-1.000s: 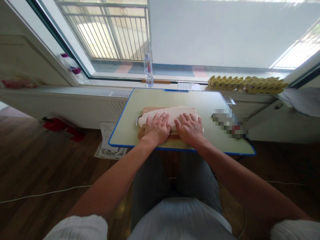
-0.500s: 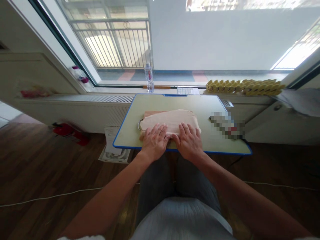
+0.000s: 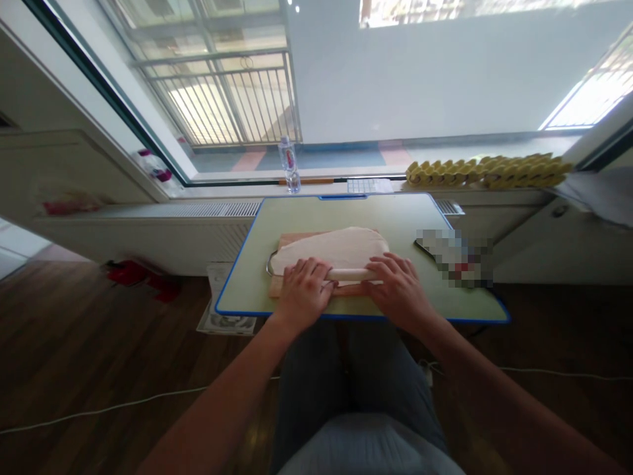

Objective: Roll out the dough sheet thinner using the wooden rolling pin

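Observation:
A flat, pale sheet of dough [image 3: 336,247] lies over a wooden board [image 3: 291,235] with a metal handle at its left end. Across the near part of the dough runs a pale rolling pin [image 3: 352,276]; I cannot tell whether dough is wrapped round it. My left hand [image 3: 304,290] curls over the pin's left part, thumb pointing inward. Over its right part my right hand [image 3: 398,287] is curled in the same way, just past the dough's right side. Both palms hide the ends of the pin.
The board rests on a small blue-edged table [image 3: 267,214]. A blurred-out object [image 3: 452,257] lies at its right. On the windowsill stand a water bottle [image 3: 289,165] and a row of yellow things [image 3: 484,173]. A red fire extinguisher [image 3: 141,277] lies on the floor at left.
My hands have gone from fairly flat on the dough to curled round the pin, and the right hand has shifted right. More of the pin shows between them. The view has tilted slightly.

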{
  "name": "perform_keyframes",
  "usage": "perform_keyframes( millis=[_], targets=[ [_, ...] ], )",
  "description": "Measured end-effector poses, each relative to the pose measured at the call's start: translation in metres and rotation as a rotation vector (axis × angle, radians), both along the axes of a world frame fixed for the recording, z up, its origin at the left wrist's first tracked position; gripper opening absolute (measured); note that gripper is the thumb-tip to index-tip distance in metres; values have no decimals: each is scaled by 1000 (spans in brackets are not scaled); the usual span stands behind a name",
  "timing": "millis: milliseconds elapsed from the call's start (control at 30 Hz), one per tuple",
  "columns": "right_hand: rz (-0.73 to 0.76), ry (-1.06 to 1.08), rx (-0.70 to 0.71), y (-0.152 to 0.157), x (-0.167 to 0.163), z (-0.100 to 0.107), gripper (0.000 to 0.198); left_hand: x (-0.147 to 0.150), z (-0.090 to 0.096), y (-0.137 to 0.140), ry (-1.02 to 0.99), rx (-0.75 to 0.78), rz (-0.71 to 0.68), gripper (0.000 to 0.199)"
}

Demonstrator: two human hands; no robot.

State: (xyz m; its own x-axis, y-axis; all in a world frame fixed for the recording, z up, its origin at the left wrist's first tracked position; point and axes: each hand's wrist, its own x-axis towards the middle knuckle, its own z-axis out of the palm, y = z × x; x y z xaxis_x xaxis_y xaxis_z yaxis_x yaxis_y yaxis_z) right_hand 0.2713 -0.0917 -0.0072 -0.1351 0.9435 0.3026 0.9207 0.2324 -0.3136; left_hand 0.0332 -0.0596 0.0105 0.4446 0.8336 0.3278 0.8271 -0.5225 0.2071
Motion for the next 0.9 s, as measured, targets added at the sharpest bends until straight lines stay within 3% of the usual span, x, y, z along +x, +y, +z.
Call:
perform_keyframes(
  millis=[167, 300, 500, 700, 900],
  targets=[
    [-71, -94, -139, 29, 1, 5, 56, 22, -11, 17, 36, -115, 23, 40],
    [-188, -168, -132, 50, -12, 6, 61, 24, -15, 28, 100, -155, 57, 57],
    [-233, -167, -157, 91, -12, 3, 66, 32, -10, 62, 140, -140, 83, 58],
    [-211, -112, -267, 133, -6, 8, 70, 38, -12, 101, 160, -140, 113, 57],
    [-211, -82, -326, 149, -5, 16, 73, 41, -8, 118, 172, -163, 120, 57]
  ],
)
